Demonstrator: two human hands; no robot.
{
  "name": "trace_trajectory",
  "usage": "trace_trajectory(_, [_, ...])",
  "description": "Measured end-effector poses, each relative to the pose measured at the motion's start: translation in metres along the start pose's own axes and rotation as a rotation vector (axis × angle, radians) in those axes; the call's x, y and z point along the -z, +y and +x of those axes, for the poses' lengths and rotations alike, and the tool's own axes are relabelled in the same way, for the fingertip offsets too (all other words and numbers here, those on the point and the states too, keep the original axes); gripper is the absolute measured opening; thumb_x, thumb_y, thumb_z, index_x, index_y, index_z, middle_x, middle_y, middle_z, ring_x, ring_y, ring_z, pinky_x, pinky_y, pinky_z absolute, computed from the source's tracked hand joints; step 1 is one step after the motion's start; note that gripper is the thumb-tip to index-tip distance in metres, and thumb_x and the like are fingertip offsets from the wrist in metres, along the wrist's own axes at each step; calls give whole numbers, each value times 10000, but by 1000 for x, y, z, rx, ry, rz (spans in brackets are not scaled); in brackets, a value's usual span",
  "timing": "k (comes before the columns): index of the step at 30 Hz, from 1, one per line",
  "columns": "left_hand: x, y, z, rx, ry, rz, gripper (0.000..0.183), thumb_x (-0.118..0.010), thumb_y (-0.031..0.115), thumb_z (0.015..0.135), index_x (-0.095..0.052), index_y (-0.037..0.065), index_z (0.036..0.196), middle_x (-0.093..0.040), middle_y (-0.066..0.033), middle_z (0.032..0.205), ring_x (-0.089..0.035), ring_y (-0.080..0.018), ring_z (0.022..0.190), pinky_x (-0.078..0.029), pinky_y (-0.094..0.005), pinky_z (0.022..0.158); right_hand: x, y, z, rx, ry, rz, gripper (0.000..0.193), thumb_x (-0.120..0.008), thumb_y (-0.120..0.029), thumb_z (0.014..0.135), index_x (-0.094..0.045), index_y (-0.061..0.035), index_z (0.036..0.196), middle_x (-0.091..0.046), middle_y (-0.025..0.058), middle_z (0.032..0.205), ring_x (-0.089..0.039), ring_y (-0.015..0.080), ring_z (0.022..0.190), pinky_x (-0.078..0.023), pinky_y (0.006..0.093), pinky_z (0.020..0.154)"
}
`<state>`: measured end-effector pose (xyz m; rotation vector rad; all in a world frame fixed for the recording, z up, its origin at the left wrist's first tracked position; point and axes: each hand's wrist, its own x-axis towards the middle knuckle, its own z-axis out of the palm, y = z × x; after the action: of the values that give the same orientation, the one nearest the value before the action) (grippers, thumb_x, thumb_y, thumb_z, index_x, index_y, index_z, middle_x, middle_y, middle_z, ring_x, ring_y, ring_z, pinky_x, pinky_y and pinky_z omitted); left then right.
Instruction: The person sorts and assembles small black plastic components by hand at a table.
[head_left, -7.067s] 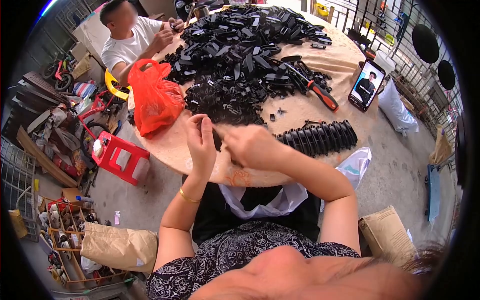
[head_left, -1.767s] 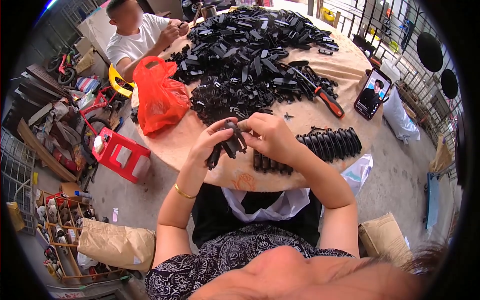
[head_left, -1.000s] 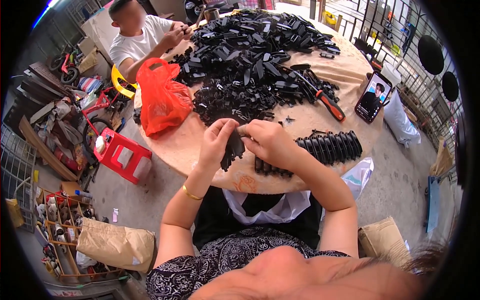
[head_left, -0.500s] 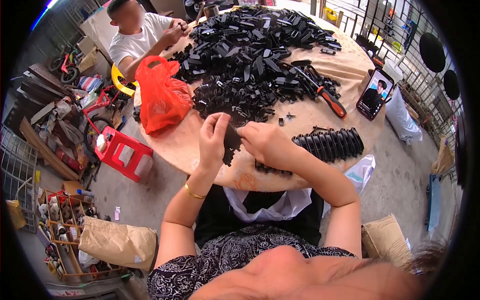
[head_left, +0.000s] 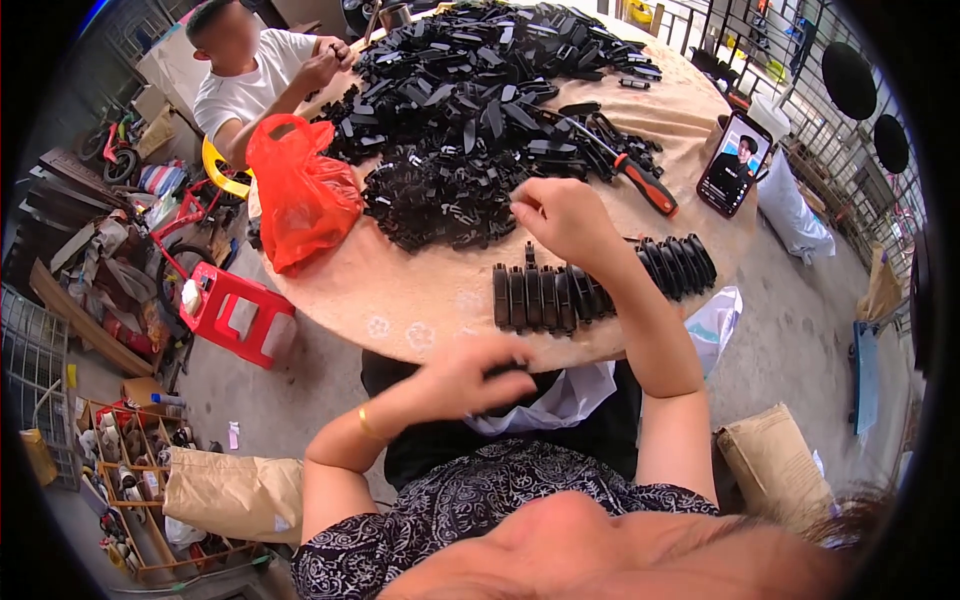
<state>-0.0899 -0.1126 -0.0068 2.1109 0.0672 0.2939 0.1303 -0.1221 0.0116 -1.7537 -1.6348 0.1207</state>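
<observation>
Clearly, the phone (head_left: 735,165) shows white lettering. A screwdriver (head_left: 650,188) lies nearby; a red bag (head_left: 300,205) flanks the black pile (head_left: 440,195). Blurred by the near edge of the tabletop (head_left: 360,300), the left hand (head_left: 465,378) spreads its grip; the right hand (head_left: 570,222) curls its own; what either holds, I cannot tell. The right forearm (head_left: 650,325) covers part of the black row (head_left: 535,300) on the tabletop.

Rnd table (head_left: 400,285) (beige) has blk parts (head_left: 475,110), red bag (head_left: 305,205), screwdriver (head_left: 646,187).
</observation>
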Motion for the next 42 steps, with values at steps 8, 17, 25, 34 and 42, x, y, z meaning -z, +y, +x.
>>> trace_trajectory(8, [-59,-21,-8,-327,-302,622,416,-652,286,687,-523,61,1012,-510,-63,783,-525,-220,749,-459,-319,605,-15,-1,-3,-26,-357,-448,233,-600,-266,706,-628,-41,762,-609,161,716,-594,302,705,-466,388,642])
trace_trajectory(17, [14,-18,29,47,428,882,406,-586,224,780,-483,-22,1087,-470,-205,1092,-445,-359,1001,-387,-397,835,-24,-1,4,55,55,364,195,-530,-39,749,-590,19,925,-625,134,749,-612,181,694,-487,282,614])
trace_trajectory(25, [-1,-42,29,19,483,652,384,-618,146,752,-435,-31,1040,-499,-165,1053,-449,-306,1050,-360,-377,897,-16,-14,0,28,0,731,161,-609,3,741,-594,36,898,-625,60,813,-573,82,744,-488,226,675])
trace_trajectory(34, [42,-52,31,216,822,-967,265,-438,192,909,-432,41,1127,-534,-28,772,-527,-136,636,-426,-236,546,-24,-36,-11,157,-104,753,187,-646,-41,730,-606,18,903,-629,59,783,-587,86,704,-493,231,628])
trace_trajectory(42, [40,-52,37,143,760,-1300,314,-366,227,929,-466,-1,1120,-556,-71,928,-547,-165,785,-450,-293,703,-34,-36,-12,211,65,440,150,-654,-88,733,-614,-6,851,-610,71,721,-590,119,619,-470,243,562])
